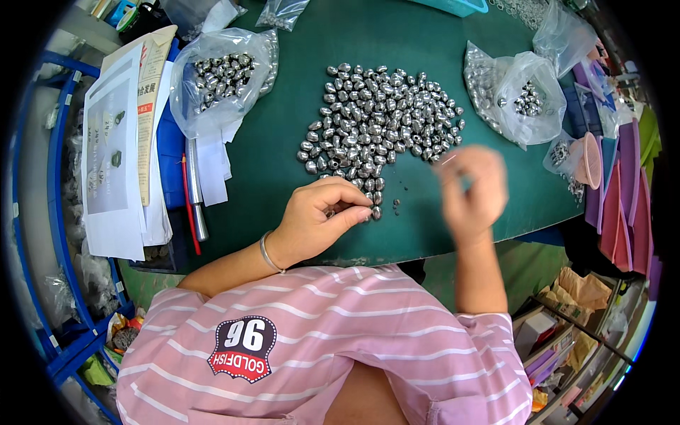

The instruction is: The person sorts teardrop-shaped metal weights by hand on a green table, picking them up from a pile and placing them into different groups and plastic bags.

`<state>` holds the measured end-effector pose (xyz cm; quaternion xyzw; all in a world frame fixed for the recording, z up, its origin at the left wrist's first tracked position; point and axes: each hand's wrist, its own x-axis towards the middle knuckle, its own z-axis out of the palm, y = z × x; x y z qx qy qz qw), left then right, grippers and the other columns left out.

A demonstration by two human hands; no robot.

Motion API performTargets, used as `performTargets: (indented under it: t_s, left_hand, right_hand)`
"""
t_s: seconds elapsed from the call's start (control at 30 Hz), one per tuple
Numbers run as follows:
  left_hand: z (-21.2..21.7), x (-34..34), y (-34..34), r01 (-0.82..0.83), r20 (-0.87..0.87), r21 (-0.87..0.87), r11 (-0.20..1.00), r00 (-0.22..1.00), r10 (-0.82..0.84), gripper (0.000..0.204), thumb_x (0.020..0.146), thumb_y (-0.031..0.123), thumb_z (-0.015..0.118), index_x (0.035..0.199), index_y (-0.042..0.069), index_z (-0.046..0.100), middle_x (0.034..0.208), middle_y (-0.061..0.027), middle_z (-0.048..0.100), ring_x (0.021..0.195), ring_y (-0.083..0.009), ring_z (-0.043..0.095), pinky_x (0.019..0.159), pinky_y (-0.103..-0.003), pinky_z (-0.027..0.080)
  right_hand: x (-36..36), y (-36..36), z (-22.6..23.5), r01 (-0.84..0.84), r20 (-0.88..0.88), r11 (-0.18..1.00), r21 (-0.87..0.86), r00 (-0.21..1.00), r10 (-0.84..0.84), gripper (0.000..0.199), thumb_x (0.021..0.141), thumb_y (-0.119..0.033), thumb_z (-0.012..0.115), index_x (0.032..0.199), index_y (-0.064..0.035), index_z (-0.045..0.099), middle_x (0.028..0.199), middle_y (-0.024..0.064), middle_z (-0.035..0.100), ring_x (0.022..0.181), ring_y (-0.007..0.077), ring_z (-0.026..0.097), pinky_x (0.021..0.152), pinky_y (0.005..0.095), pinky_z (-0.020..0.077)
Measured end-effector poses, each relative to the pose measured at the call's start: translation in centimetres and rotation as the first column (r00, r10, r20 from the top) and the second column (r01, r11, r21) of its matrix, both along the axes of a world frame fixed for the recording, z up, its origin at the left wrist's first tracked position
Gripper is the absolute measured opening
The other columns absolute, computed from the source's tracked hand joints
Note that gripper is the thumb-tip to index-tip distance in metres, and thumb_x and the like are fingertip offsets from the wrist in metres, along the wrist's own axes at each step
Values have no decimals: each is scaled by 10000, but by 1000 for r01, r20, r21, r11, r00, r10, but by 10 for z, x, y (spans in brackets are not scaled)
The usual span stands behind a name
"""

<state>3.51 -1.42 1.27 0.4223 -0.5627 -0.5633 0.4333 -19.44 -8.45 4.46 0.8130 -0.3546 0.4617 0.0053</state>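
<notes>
A: Head view. Left hand?
B: My left hand is down on the green table, at the near end of the bead pile. Narrow: thumb and forefinger nearly meet, tips touching the last few beads. Can't tell if one is actually pinched (metal glints under the curled fingers too). Bracelet on that wrist.

A: Right hand?
B: My right hand is motion-blurred, just right of the pile's near edge. Fingers curled, thumb and forefinger making a loop. Thin pale streak at the tips; too blurred to say what it is or whether I'm holding it.

A: Where are the beads?
B: Silver, rounded, loose in one spread ahead of me, tapering toward my left fingertips. A few dark crumbs lie between my hands.

A: Around that?
B: Clear left bag, open, beads inside, beyond my left hand. Clear right bag, same contents, far right of the pile. Papers stacked at left; red pencil next to a metal rod, both lengthwise. Teal tray at the far edge, partly cut off.
</notes>
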Motion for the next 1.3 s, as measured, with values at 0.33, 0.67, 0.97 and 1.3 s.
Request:
performTargets:
  t_s: [0.33,0.67,0.97,1.3]
  left_hand:
    - [-4,6,0,-137,-57,125,983,988,145,107,862,-36,616,967,-52,617,939,-84,606,764,-120,612,674,-237,520]
    - [-13,4,-2,-88,-69,231,969,992,106,298,868,-28,607,1157,-35,531,978,-74,607,850,-108,608,746,-230,519]
    - [-12,2,-4,-89,-43,244,966,994,102,293,878,-23,597,1164,-35,536,1004,-82,607,826,-109,622,735,-225,526]
    - [-4,0,1,-136,-163,79,987,976,148,117,845,-28,637,959,-58,630,899,-87,634,720,-119,647,641,-230,538]
  right_hand:
    - [5,-19,-10,-36,5,895,445,999,38,131,751,-11,696,875,-38,661,858,95,643,824,266,608,696,348,494]
    - [46,3,-37,-167,-44,884,437,978,206,183,682,-7,710,838,-47,624,853,85,623,801,287,577,708,389,463]
    - [55,24,-36,-364,346,739,567,919,188,222,687,70,702,839,-28,573,850,95,618,794,254,605,716,330,484]
    - [49,41,-39,-691,758,495,526,646,96,278,747,143,671,940,7,524,972,120,576,885,167,592,792,282,509]
